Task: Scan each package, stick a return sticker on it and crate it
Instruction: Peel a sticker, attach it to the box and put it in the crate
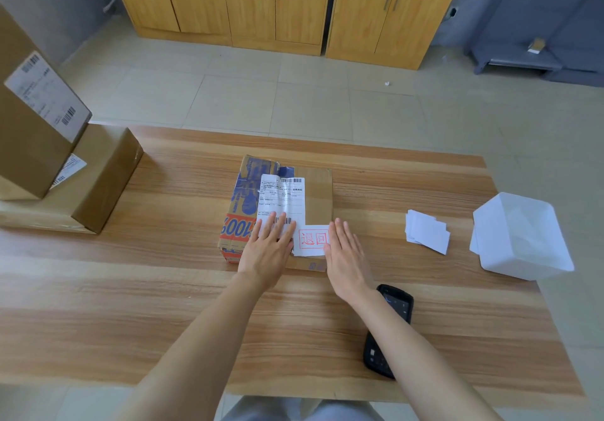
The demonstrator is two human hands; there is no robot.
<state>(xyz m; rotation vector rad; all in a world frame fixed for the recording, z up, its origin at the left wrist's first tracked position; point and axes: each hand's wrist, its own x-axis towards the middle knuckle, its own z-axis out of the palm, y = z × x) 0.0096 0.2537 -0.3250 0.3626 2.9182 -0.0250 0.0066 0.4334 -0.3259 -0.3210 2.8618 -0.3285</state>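
A flat cardboard package [318, 192] with blue and orange print lies in the middle of the wooden table [163, 290]. A white shipping label [282, 197] covers its top. A white return sticker [312, 239] with red characters sits on the package's near right corner. My left hand [268, 250] lies flat, fingers together, on the label's near end, just left of the sticker. My right hand [346, 257] rests flat on the sticker's right edge. A black handheld scanner [389, 329] lies on the table beside my right forearm.
A stack of white stickers [426, 231] lies to the right, with a white plastic bin [519, 237] beyond it at the table's right edge. Two larger cardboard boxes [65, 165] are stacked at the left end. Wooden cabinets [277, 5] stand across the tiled floor.
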